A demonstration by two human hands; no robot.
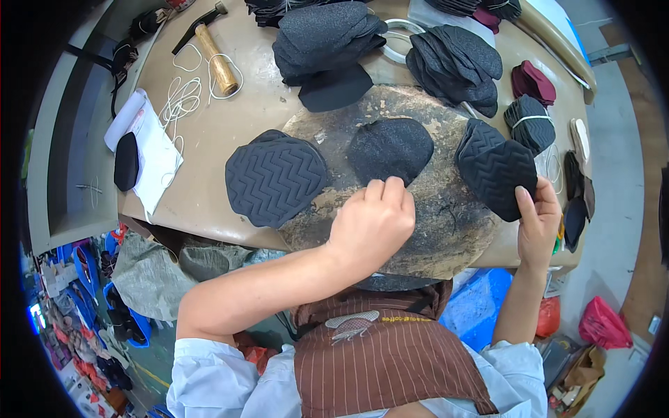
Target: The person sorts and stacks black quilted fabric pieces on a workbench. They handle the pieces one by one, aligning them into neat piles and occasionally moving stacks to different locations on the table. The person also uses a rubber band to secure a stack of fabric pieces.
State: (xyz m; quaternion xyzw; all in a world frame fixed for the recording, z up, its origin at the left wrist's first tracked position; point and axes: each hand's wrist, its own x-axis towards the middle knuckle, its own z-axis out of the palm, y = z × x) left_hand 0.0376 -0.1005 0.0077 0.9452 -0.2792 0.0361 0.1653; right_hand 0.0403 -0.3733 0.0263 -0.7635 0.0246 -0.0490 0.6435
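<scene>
Fingers curled, my left hand (374,219) pinches the near edge of a dark speckled oval fabric piece (391,150) lying on a worn round board (411,240). To the right, my right hand (540,217) grips a black quilted fabric piece (503,177) with a zigzag pattern between thumb and fingers. That piece overlaps another zigzag piece (476,137) at the board's right edge. Left of my left hand rests a small stack of zigzag-quilted pieces (275,180), partly over the board.
Stacks of dark fabric pieces (324,38) (453,63) stand at the back. A hammer (201,31), a wooden rod (217,61), white cord (180,101) and white paper (150,150) lie left. Tied dark pieces (529,123) and maroon pieces (533,83) sit right.
</scene>
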